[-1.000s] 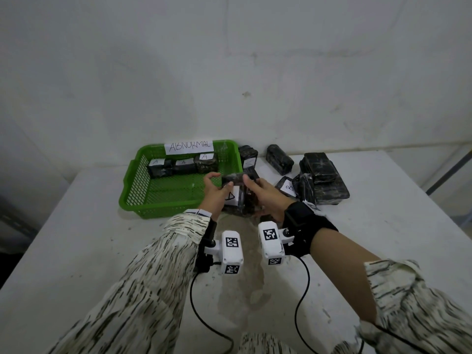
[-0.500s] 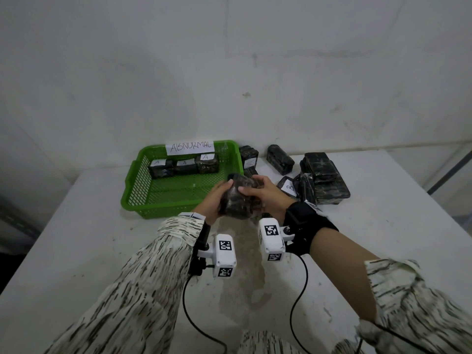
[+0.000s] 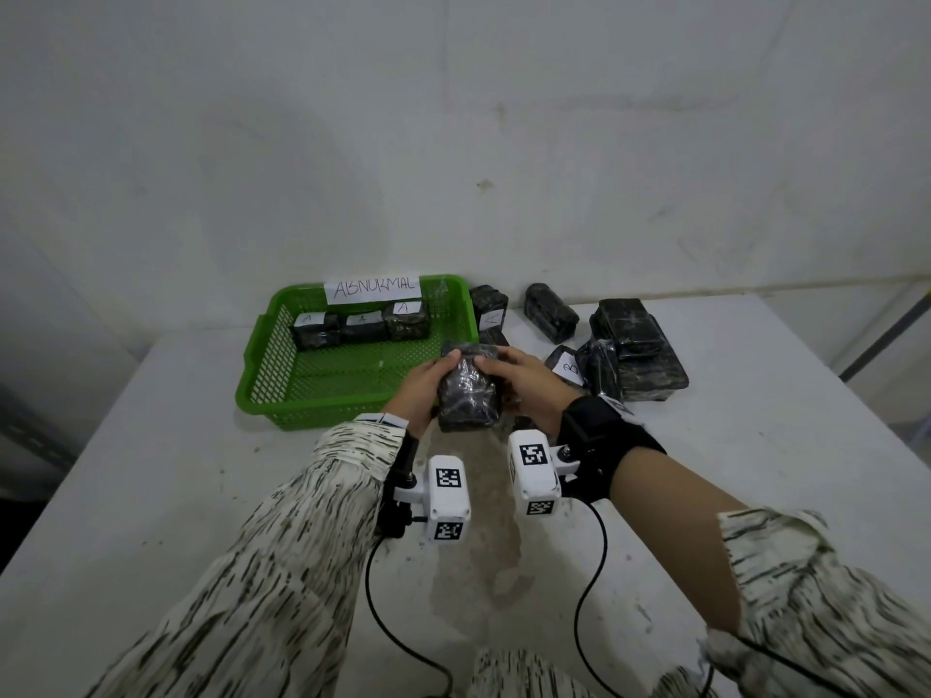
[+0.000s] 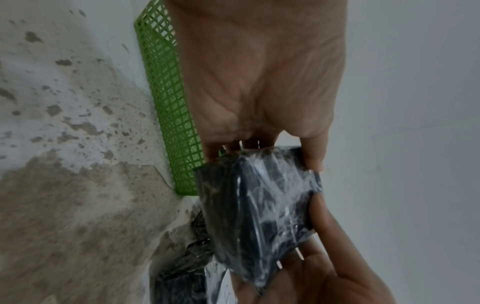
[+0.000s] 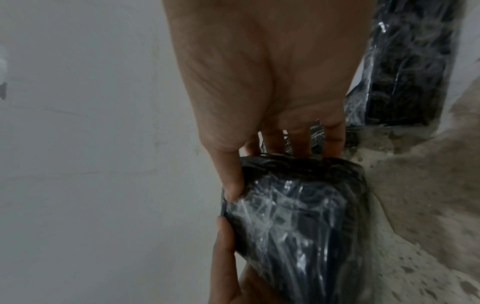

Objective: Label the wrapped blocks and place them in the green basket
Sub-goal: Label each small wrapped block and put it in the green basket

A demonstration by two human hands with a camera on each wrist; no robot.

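Observation:
A dark block wrapped in clear film (image 3: 469, 390) (image 4: 257, 216) (image 5: 298, 222) is held above the table, just right of the green basket's near right corner. My left hand (image 3: 423, 385) (image 4: 259, 82) grips its left side, thumb on top. My right hand (image 3: 521, 382) (image 5: 262, 82) grips its right side, thumb on the top face and fingers behind. No label shows on the face turned up. The green basket (image 3: 282, 395) (image 4: 171, 102) holds three wrapped blocks with white "A" labels (image 3: 360, 327) along its far wall.
A paper sign reading "ABNORMAL" (image 3: 373, 289) hangs on the basket's far rim. Several more wrapped blocks (image 3: 629, 355) (image 5: 405, 61) lie right of the basket, some with white labels. The white table (image 3: 151, 471) has a worn brownish patch in front of me. A wall stands behind.
The block was turned over in both hands: its white "A" label faced up a second ago and is now out of sight. Both hands shifted slightly toward me.

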